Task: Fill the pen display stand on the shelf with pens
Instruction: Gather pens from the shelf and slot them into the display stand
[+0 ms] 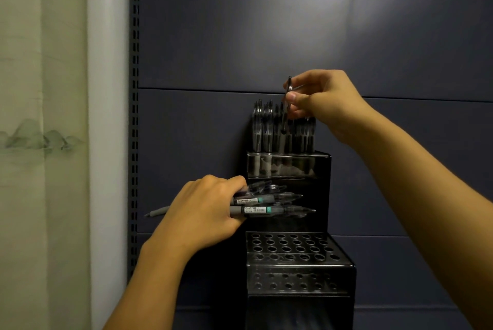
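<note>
Black pen stand (pixel 298 252), right hand (pixel 324 101) pinching one upright pen (pixel 287 105) over its top row, left hand (pixel 202 212) gripping a bundle of pens (pixel 269 205).

Right hand (pixel 324 101) pinching one dark pen (pixel 286 105) above tiered black stand (pixel 298 268); left hand (pixel 205 209) gripping grey pen bundle (pixel 269 202).

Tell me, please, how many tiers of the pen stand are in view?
2. The top tier stands against the back panel with pens upright in it. The lower tier sits in front and below it, its holes empty. Another tier between them may be hidden.
</note>
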`<state>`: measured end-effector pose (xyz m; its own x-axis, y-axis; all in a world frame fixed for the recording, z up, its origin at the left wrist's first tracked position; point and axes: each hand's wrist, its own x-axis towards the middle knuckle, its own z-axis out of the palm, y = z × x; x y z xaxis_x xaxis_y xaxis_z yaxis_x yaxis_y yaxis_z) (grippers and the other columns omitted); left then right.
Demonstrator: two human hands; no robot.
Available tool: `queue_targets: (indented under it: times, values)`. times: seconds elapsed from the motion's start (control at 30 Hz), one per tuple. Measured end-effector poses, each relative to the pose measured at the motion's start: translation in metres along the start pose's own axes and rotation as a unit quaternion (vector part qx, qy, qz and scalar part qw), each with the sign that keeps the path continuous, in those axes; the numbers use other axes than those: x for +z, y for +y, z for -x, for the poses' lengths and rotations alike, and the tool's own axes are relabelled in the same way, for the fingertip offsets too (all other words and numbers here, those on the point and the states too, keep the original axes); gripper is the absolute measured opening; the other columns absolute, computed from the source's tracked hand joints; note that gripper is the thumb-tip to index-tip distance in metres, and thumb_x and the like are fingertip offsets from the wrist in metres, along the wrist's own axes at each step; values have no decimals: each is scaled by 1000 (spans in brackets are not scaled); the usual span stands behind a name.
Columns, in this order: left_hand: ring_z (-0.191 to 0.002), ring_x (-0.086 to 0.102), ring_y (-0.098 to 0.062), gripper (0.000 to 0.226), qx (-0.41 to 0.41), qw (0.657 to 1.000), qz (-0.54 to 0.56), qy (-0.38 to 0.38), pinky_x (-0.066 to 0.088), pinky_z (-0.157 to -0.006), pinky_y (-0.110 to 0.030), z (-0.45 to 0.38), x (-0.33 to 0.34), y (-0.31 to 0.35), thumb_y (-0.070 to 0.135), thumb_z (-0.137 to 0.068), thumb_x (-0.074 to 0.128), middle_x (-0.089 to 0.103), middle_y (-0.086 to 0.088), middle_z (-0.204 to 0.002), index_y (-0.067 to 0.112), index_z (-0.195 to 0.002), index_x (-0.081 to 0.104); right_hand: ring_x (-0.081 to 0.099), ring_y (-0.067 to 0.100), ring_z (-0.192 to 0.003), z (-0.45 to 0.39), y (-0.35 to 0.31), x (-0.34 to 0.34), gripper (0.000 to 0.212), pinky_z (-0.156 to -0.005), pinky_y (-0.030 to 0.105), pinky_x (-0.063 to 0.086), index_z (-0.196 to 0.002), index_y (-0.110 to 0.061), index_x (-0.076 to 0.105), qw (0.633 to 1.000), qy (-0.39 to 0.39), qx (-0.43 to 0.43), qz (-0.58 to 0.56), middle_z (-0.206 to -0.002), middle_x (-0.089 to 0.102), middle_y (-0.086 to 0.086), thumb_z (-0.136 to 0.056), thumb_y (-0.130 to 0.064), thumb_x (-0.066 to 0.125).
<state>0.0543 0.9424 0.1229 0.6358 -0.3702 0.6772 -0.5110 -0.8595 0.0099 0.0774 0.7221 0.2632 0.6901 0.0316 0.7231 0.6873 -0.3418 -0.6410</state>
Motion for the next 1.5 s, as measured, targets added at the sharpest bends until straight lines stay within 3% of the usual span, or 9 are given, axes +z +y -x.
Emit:
queue_targets:
  times: [0.2,0.4,0.5,0.63,0.83,0.97,1.13,1.4,1.5]
  values:
    - [-65,52,-8,24,1,1000,6,2,41,-62,-25,0,0,-1,32,-83,65,54,15,-70,38,-81,43,74,20,-66,3,4,3,13,-65,26,61,-94,-6,68,998,-35,46,29,-86,70,12,-86,1,75]
    - [-69,56,-11,20,5,1000,14,5,45,-64,-27,0,1,0,33,-83,66,58,14,-73,37,-84,46,76,22,-70,12,4,5,19,-67,30,63,-100,-4,70,992,-50,48,108,-84,75,13,-84,-6,79]
    - [-66,55,-10,23,3,1000,15,5,39,-59,-24,0,1,-1,32,-82,67,56,14,-69,37,-80,45,76,22,-69,17,3,3,24,-70,33,64,-101,-2,72,987,-45,53,142,-81,76,13,-81,-11,82]
    - [-61,51,-7,33,-4,1000,13,6,32,-56,-22,2,0,-3,33,-83,67,54,15,-66,41,-71,37,75,19,-64,35,4,-8,17,-71,36,64,-86,-8,76,982,-16,47,183,-69,75,8,-81,-21,85]
    - [-60,50,-8,32,-20,1000,16,4,32,-55,-24,3,0,-6,31,-83,67,53,13,-65,39,-71,38,75,21,-75,81,4,-9,17,-72,32,62,-83,-14,79,980,-136,58,135,-74,77,5,-83,-31,79]
    - [-60,51,-9,33,-26,1000,16,-2,32,-55,-23,3,0,-5,31,-83,68,54,13,-66,39,-71,38,73,20,-77,107,6,-6,27,-72,32,61,-84,-19,80,980,-173,25,91,-78,76,4,-75,-43,76]
    - [-62,51,-7,25,-24,1000,5,-6,32,-55,-22,3,-2,-2,31,-83,68,56,14,-68,39,-78,44,72,16,-76,121,17,1,29,-69,32,58,-85,-26,80,983,-160,6,87,-79,76,0,-70,-51,76]
    - [-72,57,-10,19,-21,999,-44,-7,48,-67,-30,4,-4,5,33,-82,66,59,12,-78,36,-92,51,71,14,-73,131,42,17,17,-73,37,57,-82,-29,81,990,-117,32,68,-76,76,-1,-74,-43,83]
    - [-71,56,-10,17,-21,998,-64,0,47,-65,-29,4,-5,5,33,-83,66,59,12,-76,34,-93,52,73,16,-77,131,43,22,10,-78,43,61,-84,-26,81,993,-102,24,47,-78,77,-2,-80,-35,81]
